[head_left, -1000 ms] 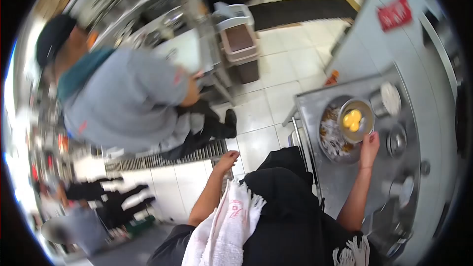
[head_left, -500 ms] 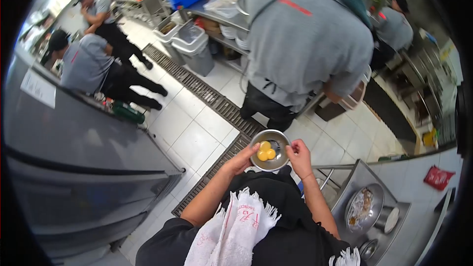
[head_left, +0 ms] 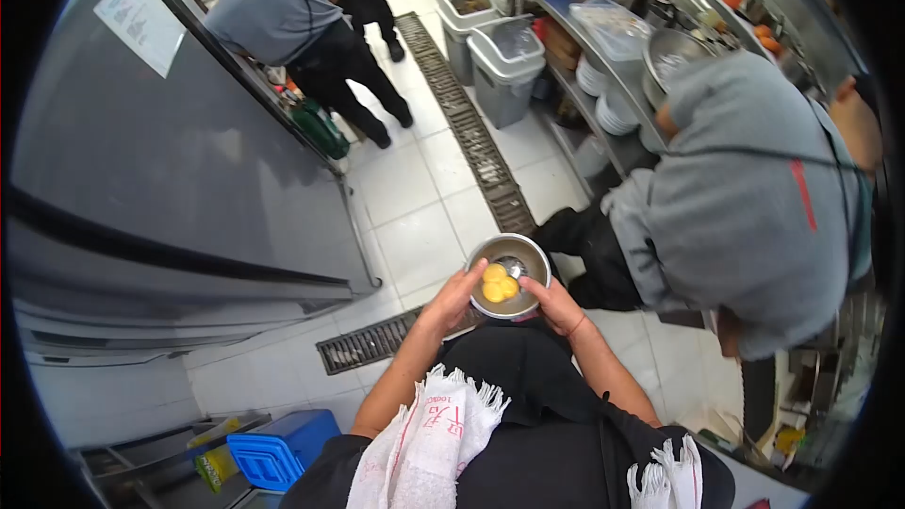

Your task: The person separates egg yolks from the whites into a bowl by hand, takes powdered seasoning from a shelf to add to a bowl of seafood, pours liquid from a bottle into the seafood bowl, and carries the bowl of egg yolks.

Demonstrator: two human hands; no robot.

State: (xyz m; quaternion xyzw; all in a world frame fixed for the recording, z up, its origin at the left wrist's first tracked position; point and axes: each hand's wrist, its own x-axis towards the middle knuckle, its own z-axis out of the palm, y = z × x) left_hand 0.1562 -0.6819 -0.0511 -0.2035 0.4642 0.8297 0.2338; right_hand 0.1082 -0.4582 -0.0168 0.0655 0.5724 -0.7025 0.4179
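Observation:
A round metal bowl (head_left: 534, 247) is held in front of my body, tilted so its inside shows. Several yellow egg yolks (head_left: 499, 285) lie together toward its left side. My left hand (head_left: 459, 296) grips the left rim with the thumb over the edge. On the opposite side, my right hand (head_left: 554, 303) clasps the rim, its thumb reaching inside. The fingers under the bowl are hidden. A white fringed towel (head_left: 415, 443) hangs over my black clothing just below.
A grey steel cabinet (head_left: 189, 188) stands at left. One person in grey (head_left: 745, 198) bends close on my right; another (head_left: 283, 19) stands ahead left. Grey bins (head_left: 504, 75), a metal shelf (head_left: 603, 85), a floor drain grate (head_left: 471, 132) and a blue container (head_left: 283, 448) are around me.
My view has turned left, so the nearby person now appears farther right. Both hands still hold the bowl, and my right thumb has moved over its rim. The side counter has left view.

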